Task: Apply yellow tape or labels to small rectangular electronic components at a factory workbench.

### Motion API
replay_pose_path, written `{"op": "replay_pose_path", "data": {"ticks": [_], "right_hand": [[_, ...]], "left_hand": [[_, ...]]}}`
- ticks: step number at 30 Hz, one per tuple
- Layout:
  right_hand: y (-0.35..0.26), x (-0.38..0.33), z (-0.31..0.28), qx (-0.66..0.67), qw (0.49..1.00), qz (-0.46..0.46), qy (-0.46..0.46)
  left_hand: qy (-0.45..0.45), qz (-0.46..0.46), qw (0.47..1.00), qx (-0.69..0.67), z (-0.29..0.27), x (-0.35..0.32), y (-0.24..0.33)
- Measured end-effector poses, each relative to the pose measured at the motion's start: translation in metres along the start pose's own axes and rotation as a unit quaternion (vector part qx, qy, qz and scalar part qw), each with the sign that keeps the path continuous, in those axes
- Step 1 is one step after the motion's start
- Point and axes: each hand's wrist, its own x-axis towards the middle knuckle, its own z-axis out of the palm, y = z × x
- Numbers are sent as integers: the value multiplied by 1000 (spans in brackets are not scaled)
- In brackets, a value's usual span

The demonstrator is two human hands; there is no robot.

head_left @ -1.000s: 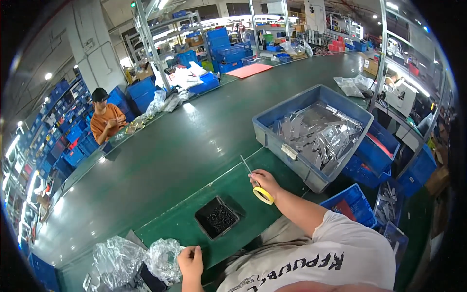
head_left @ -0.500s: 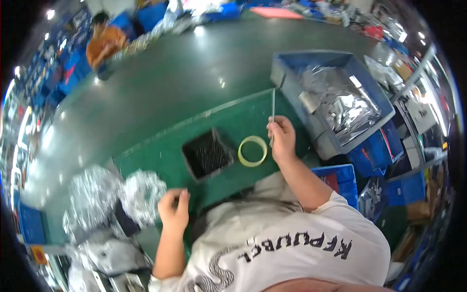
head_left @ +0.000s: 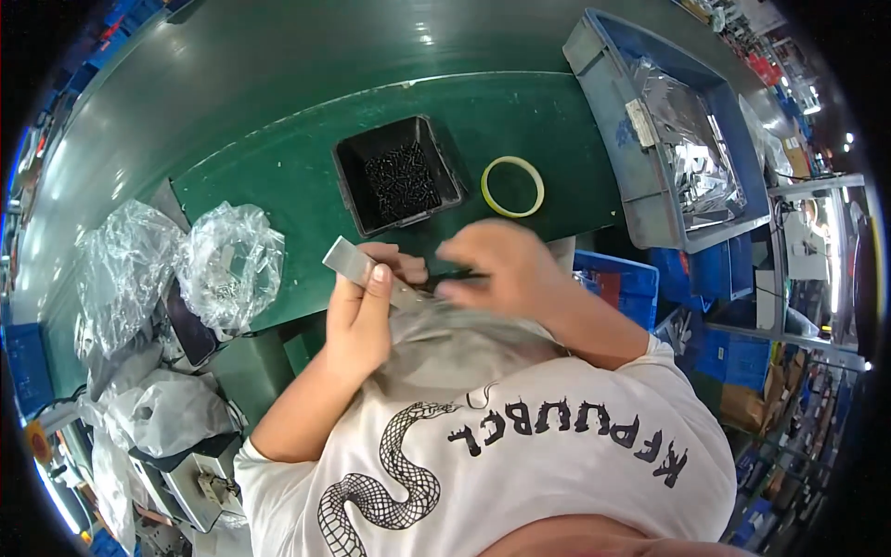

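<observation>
1. Green desk (head_left: pixel 278 176); black tray of screws (head_left: pixel 399 176), yellow tape ring (head_left: pixel 512 187), blue bin (head_left: pixel 650 213).
2. Left hand (head_left: pixel 362 306); grip clasps grey metal strip (head_left: pixel 357 267), over lap.
3. Right hand (head_left: pixel 497 269); blurred, grip pinching thin dark tool (head_left: pixel 455 276) at strip.

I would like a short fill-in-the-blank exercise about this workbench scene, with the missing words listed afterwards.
1. The left hand holds a flat grey metal strip just in front of the square ____ tray of small dark screws.
2. The yellow ring of tape lies on the ____ mat.
3. The large blue plastic crate holds shiny ____ bags.

Missing words: black; green; plastic
</observation>
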Motion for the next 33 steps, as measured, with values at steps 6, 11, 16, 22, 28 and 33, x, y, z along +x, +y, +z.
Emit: {"op": "replay_pose_path", "data": {"ticks": [6, 11, 16, 22, 28, 33], "right_hand": [[49, -5, -22, -255, 950, 169, 68], [59, -21, -20, -200, 958, 205, -12], [0, -32, -38, 181, 948, 256, -51], [-17, -36, -24, 278, 949, 138, -61], [-17, -28, -23, 183, 979, 40, -74], [-18, -24, -19, 58, 994, -65, -66]], "left_hand": [[-62, -40, 997, 9, -23, 13, -5], [-65, -45, 993, 84, -20, 16, -7], [-39, -173, 984, 22, -21, 6, 8], [-16, -157, 986, 50, -1, 0, 31], [-57, -109, 992, 2, -2, -5, 28], [-45, -91, 994, -47, 0, -8, 26]]}}
